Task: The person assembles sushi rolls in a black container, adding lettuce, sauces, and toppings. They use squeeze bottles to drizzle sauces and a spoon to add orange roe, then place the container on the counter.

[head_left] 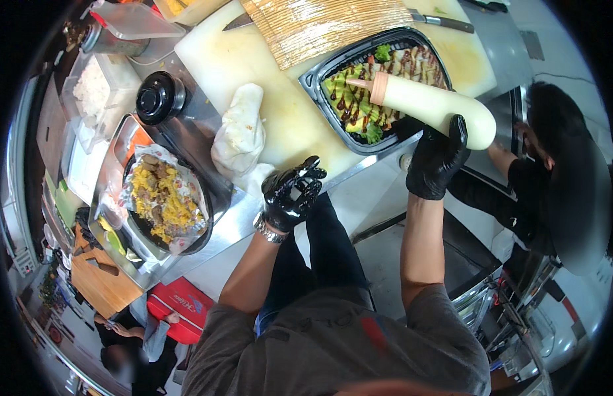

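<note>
My right hand [438,158], in a black glove, is closed around a squeeze bottle [445,109] filled with pale cream sauce. The bottle is tilted, its peach nozzle pointing left over a black plastic tray [313,89]. In that tray lie sushi rolls [349,92] with green and brownish toppings, streaked with dark and pale sauce, and bits of leafy green. My left hand [293,195], gloved in wet-looking black, hovers by the counter's front edge, its fingers loosely bent and apart with nothing in them. Beside it a crumpled white cloth [240,135] lies partly on the cutting board [290,129].
A bamboo mat [320,26] and a knife [445,23] lie behind the tray. To the left stand a bowl of yellow and brown food [164,201], a black lidded container [160,98] and a rice tub [95,89]. One person [550,152] is at right, another [125,343] lower left.
</note>
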{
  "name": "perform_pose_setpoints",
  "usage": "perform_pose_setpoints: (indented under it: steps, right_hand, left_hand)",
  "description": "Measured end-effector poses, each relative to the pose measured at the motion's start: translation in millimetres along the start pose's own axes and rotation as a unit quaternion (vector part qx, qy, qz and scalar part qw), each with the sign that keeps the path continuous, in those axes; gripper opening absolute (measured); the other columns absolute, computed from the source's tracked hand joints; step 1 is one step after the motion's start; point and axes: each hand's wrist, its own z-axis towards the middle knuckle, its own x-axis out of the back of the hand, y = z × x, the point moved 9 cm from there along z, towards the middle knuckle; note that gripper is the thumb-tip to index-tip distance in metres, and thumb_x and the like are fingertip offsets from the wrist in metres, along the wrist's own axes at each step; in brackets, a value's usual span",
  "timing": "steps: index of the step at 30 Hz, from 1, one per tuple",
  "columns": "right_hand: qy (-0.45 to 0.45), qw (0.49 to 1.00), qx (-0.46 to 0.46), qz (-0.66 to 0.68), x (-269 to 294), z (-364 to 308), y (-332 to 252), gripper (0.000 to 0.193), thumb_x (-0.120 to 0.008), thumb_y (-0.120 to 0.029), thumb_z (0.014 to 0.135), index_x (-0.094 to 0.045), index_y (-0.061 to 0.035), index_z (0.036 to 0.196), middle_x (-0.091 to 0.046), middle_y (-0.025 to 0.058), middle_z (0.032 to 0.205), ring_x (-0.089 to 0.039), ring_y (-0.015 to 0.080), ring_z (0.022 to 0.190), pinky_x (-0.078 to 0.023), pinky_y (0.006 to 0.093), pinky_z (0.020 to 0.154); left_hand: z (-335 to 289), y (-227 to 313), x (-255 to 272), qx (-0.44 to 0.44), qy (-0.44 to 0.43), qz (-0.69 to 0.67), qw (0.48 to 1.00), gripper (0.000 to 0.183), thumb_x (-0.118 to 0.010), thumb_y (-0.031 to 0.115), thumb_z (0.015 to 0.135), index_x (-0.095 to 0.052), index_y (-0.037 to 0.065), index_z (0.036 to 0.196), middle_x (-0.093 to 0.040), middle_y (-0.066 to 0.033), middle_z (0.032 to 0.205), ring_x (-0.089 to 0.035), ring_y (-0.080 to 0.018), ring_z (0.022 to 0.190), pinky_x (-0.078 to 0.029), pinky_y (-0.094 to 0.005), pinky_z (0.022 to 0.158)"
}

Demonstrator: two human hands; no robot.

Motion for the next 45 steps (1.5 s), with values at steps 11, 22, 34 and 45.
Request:
perform_pose_setpoints:
  steps: [11,22,34,45]
  right_hand:
    - [-0.046,0.996,0.066,-0.047,-25,4,-5,0.051,-0.068,0.008,0.081,-0.055,0.0003,0.13,-0.065,0.0131,0.121,-0.064,0.0223,0.112,-0.053,0.0359,0.096]
    - [-0.076,0.965,0.116,-0.221,-36,-1,-13,0.064,-0.071,-0.017,0.086,-0.044,0.0019,0.141,-0.054,0.0206,0.14,-0.052,0.0359,0.131,-0.037,0.0516,0.114]
    - [-0.087,0.958,0.148,-0.231,-47,1,-20,0.06,-0.068,-0.012,0.087,-0.045,0.0019,0.141,-0.056,0.0199,0.138,-0.053,0.0347,0.13,-0.039,0.0509,0.112]
    - [-0.15,0.954,0.094,-0.242,-57,-19,-15,0.069,-0.068,-0.015,0.088,-0.037,-0.0016,0.148,-0.051,0.0198,0.142,-0.051,0.0363,0.131,-0.037,0.053,0.114]
  left_hand:
    - [0,-7,1,-0.028,0.051,0.016,0.998,0.015,-0.071,0.007,0.08,-0.075,0.009,0.093,-0.077,-0.0099,0.095,-0.071,-0.0209,0.071,-0.052,-0.0326,0.059]
    - [4,2,1,-0.017,0.043,0.061,0.997,0.006,-0.067,0.006,0.084,-0.073,0.004,0.085,-0.077,-0.0096,0.084,-0.071,-0.0203,0.066,-0.053,-0.0332,0.058]
    - [3,-2,-2,0.022,0.015,0.063,0.998,0.021,-0.076,0.013,0.075,-0.077,0.011,0.096,-0.075,-0.0025,0.084,-0.07,-0.0196,0.07,-0.055,-0.0338,0.061]
    - [8,8,1,-0.028,0.036,0.09,0.995,0.008,-0.065,0.006,0.086,-0.073,0.007,0.085,-0.077,-0.0067,0.084,-0.07,-0.0198,0.065,-0.053,-0.0333,0.059]
